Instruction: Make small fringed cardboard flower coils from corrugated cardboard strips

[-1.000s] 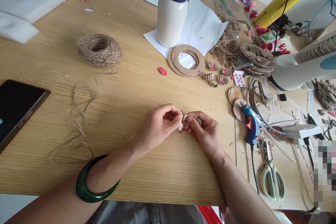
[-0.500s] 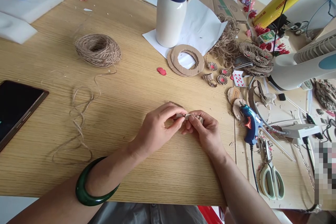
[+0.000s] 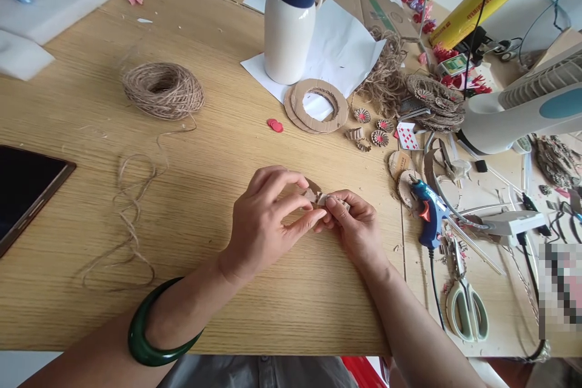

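Note:
Between the thumb and fingers of my right hand (image 3: 354,218) is a small corrugated cardboard strip (image 3: 322,199), partly hidden by the fingers. My left hand (image 3: 273,212) is just left of it, its fingers spread, with thumb and fingertips close to the strip's free end. Whether they touch it I cannot tell. A brown piece of cardboard shows behind the strip (image 3: 313,184). Ahead of the hands lie small red paper discs (image 3: 275,125) and flat cardboard rings (image 3: 342,110). Several pleated cardboard rosettes with red centres (image 3: 380,137) are grouped beside the rings.
A twine ball (image 3: 163,91) trails loose string on the left, near a phone (image 3: 34,191). A white bottle (image 3: 290,30) stands on paper at the back. A blue glue gun (image 3: 431,215), scissors (image 3: 467,309), cables and a white appliance (image 3: 513,103) crowd the right side.
My left hand's fingers have spread apart and drawn back from the cardboard strip. My right hand keeps its pinch on it. The whole view has shifted slightly.

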Demonstrator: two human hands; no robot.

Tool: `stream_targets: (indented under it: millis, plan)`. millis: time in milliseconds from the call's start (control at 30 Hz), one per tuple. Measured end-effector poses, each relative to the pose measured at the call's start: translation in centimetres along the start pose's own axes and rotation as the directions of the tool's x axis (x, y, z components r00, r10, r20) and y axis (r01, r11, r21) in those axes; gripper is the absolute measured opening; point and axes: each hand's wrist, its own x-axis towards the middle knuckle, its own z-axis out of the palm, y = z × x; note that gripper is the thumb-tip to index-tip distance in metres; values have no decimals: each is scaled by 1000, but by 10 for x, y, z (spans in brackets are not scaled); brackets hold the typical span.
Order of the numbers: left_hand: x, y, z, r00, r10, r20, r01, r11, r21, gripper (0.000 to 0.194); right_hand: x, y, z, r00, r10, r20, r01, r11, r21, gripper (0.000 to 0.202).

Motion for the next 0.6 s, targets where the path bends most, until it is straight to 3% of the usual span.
stream_targets:
  millis: [200, 333, 600]
  plan:
    - [-3, -1, 8, 997, -61, 42, 62, 998, -5, 2, 0, 0, 3, 999, -41, -3, 41, 999, -7, 16]
    - [-4, 0, 8, 998, -50, 46, 52, 997, -61, 9, 0, 1, 3, 997, -56, -48, 55, 998, -32, 17]
    - [1, 2, 2, 986, -165, -27, 158, 972, -177, 16, 2, 2, 0, 996, -62, -70, 60, 998, -26, 18]
